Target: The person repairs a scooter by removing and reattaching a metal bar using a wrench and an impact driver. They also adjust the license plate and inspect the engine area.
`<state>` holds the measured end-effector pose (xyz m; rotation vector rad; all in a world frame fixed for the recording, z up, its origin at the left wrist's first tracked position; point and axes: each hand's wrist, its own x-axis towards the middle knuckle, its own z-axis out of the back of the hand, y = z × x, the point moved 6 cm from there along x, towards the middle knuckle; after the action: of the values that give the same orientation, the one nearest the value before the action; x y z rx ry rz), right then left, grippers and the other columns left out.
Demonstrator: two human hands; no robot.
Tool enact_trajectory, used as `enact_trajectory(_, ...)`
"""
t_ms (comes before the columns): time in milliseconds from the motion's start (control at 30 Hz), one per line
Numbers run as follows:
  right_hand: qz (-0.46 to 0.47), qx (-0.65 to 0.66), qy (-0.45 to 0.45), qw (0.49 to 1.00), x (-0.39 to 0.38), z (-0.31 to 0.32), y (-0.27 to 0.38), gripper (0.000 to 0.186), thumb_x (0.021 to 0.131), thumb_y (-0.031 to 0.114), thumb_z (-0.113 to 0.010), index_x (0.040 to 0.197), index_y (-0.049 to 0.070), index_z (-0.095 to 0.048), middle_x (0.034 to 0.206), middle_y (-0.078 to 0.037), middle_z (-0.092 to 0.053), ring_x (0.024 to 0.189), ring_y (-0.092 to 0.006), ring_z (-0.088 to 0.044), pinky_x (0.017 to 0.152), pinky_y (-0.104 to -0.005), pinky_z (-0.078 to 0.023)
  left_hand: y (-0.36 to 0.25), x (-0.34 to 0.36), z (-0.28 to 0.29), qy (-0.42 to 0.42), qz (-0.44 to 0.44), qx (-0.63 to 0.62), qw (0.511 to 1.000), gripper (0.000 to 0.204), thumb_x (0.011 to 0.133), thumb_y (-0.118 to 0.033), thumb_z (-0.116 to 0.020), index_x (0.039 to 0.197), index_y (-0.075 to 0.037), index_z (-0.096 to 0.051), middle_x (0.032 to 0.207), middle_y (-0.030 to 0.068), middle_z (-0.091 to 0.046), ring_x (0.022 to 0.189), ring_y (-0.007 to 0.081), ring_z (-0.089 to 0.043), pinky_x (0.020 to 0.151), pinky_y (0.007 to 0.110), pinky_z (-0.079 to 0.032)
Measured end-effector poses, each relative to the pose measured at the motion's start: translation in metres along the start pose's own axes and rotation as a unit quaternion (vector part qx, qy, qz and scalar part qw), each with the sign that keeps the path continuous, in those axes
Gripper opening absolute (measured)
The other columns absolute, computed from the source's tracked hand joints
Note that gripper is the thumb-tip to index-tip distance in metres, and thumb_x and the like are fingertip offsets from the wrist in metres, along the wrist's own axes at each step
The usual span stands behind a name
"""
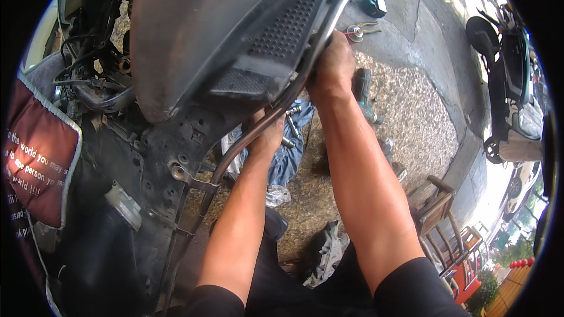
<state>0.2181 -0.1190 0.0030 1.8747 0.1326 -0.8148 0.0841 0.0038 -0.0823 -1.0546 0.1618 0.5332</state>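
Extending both bare arms from the near side toward a dark panel (229, 29) at the far left of centre, with a bent metal tube (249, 139) running along its right edge. Having the left hand (267, 132) under the tube, close to the panel's lower edge, with the fingers hidden behind. Not being able to tell whether spread, pressed together or pinching something. Having the right hand (333, 70) farther away, just beside the tube, with its fingers also out of sight; again not being able to tell their state. Seeing between the arms, on the rough floor (417, 100), a blue cloth (284, 167) with metal sockets (294, 110) lying on it. Seeing just right of the right forearm a green drill (363, 91), and farther, near the right hand, a round can (355, 33). Noticing at right a wooden stool (433, 199), and well apart, at far right, a parked scooter (510, 70). Seeing at left a maroon mat (44, 141) beside a black frame (161, 161), with dark cables (88, 41) beyond.
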Motion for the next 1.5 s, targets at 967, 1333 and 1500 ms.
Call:
enact_trajectory(967, 0.008, 0.058, 0.320, 0.946, 0.015, -0.002, -0.033, 0.027, 0.084, 0.020, -0.057, 0.093, -0.004, -0.068, 0.084, -0.028, -0.066, 0.088, -0.0416, -0.066, 0.080, -0.0423, -0.050, -0.026, -0.032, 0.018, -0.193, -0.112, 0.140, 0.965, 0.040, 0.085, -0.031, -0.072, 0.101, 0.004, -0.060, 0.081, 0.0085, -0.065, 0.074, 0.0145, -0.058, 0.069, 0.029, -0.047)
enact_trajectory(1333, -0.109, 0.153, 0.308, 0.933, 0.027, 0.005, -0.055, 0.021, 0.077, 0.013, -0.060, 0.084, -0.003, -0.071, 0.077, -0.024, -0.067, 0.075, -0.0329, -0.069, 0.071, -0.0370, -0.052, -0.272, -0.026, -0.002, -0.150, -0.284, 0.552, 0.769, 0.024, 0.083, 0.000, -0.055, 0.105, 0.003, -0.063, 0.098, 0.0171, -0.066, 0.085, 0.0275, -0.066, 0.080, 0.034, -0.051)
enact_trajectory(1500, -0.214, 0.234, 0.294, 0.902, 0.020, 0.005, -0.071, 0.021, 0.076, 0.011, -0.059, 0.084, -0.004, -0.071, 0.075, -0.022, -0.069, 0.069, -0.0270, -0.068, 0.068, -0.0342, -0.051, -0.296, 0.029, -0.042, 0.062, -0.307, 0.860, 0.404, 0.031, 0.075, -0.002, -0.060, 0.105, -0.004, -0.065, 0.115, 0.0117, -0.064, 0.116, 0.0352, -0.054, 0.097, 0.046, -0.042)
